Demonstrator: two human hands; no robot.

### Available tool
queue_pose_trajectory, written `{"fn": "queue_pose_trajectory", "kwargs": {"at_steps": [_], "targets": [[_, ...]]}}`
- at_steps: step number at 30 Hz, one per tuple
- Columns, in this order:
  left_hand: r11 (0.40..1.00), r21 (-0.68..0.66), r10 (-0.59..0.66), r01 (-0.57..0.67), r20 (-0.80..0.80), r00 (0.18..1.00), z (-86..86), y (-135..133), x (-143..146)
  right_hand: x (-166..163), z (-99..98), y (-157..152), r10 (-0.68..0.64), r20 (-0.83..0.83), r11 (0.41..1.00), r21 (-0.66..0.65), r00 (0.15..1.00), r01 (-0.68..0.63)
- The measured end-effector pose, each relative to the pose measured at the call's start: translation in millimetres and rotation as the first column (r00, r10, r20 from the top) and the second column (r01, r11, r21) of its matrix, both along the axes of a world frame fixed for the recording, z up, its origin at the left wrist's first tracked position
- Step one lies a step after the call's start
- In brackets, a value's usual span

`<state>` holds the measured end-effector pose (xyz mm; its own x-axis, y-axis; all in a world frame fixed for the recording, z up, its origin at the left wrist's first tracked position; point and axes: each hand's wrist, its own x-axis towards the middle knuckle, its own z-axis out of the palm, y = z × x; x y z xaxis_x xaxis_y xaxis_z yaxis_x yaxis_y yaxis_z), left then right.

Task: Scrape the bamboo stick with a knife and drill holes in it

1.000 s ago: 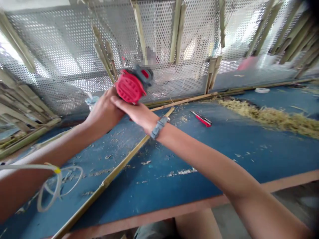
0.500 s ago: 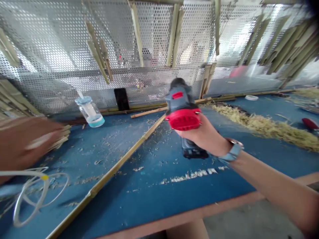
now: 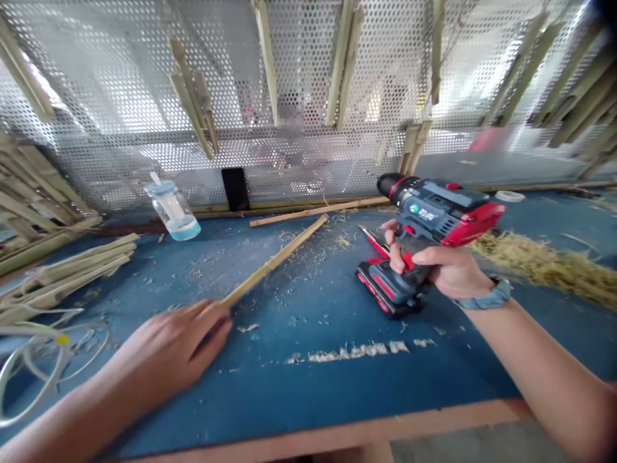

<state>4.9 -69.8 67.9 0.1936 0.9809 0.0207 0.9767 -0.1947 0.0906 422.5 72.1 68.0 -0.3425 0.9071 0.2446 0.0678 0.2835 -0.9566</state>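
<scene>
Because the drill (image 3: 436,215) sits heavy at its battery (image 3: 388,292), the right hand (image 3: 448,273) keeps a shut grip round it, while the left hand (image 3: 168,347) lies open against a bamboo stick (image 3: 274,260).

On my feed, the cordless drill (image 3: 434,212) reads as smooth moulded plastic, matt slate-grey with glossy red trim, and its battery pack (image 3: 385,292) has the same finish. The bamboo rod (image 3: 274,260) looks dry and smooth, faintly shiny along its skin. The worktop (image 3: 308,411) is matt blue paint, rough with scuffs and strewn with pale wood shavings (image 3: 343,241). Behind them I see a perforated metal sheet (image 3: 299,64), dull silver, and a bottle (image 3: 172,215) of clear, glossy plastic, as far as I can tell.
</scene>
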Motion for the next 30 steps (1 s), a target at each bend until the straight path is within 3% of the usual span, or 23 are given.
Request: {"fn": "queue_pose_trajectory", "kwargs": {"at_steps": [4,7,13,21,24,30], "targets": [[0.997,-0.074,-0.001,-0.007,-0.119,0.993,-10.1,93,29,4,-8.0,3,0.090,-0.084,0.996,-0.021,0.992,-0.092],[0.992,-0.118,0.016,-0.034,-0.149,0.989,-18.3,132,48,4,-7.2,2,0.055,-0.120,0.995,-0.070,0.991,-0.064],[0.977,-0.115,0.167,-0.179,-0.112,0.980,-10.3,137,60,3,-0.1,-5,-0.078,-0.111,0.992,-0.103,0.991,0.066],[0.992,0.021,0.125,-0.125,-0.030,0.992,44.5,148,44,-14,-13.8,-6,-0.323,-0.155,0.945,0.002,0.934,0.328],[0.990,0.093,0.107,-0.104,-0.031,0.994,58.0,144,36,-17,-15.1,-6,-0.315,-0.139,0.944,0.057,0.939,0.325],[0.946,0.282,0.181,-0.162,-0.042,0.983,68.6,151,23,-16,-17.8,15,-0.230,-0.131,0.965,0.101,0.964,0.244]]}}
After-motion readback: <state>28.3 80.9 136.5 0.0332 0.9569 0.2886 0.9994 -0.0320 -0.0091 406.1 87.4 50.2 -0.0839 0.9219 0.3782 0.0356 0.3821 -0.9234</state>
